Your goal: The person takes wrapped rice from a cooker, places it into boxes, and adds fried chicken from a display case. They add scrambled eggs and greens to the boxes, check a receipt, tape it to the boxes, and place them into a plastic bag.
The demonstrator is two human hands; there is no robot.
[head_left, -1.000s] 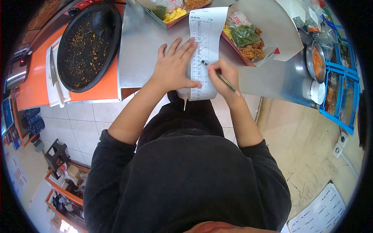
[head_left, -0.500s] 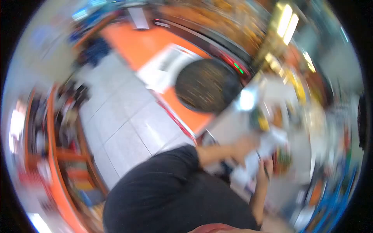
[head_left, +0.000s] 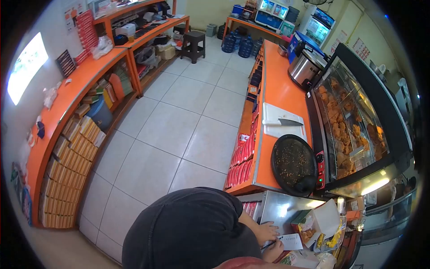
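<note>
My left hand (head_left: pixel 267 232) lies flat, fingers stretched out, on the metal counter (head_left: pixel 282 210) at the edge of a small white paper (head_left: pixel 293 242). Close below it, my right hand (head_left: pixel 274 252) is closed around a dark pen (head_left: pixel 268 245), whose tip is at the paper. Handwriting shows on the sheet, too small to read. Just beyond the paper stands an open cardboard box (head_left: pixel 326 219) with fried food (head_left: pixel 307 235) in it. Beside that are yellow packets (head_left: pixel 334 238). My black-sleeved shoulder hides part of the counter.
An orange counter (head_left: pixel 284 85) holds a black round tray (head_left: pixel 293 161) with crumbs, and a knife (head_left: pixel 290 122) on a white cutting board (head_left: pixel 272 114). A glass warmer (head_left: pixel 354 121) of fried chicken stands alongside. Across the tiled floor are shelves of stacked boxes (head_left: pixel 67 179).
My view has swung and steadied from a blur, so the room now shows sharply. Both hands remain near the paper, now lower in view, the pen still in my right hand.
</note>
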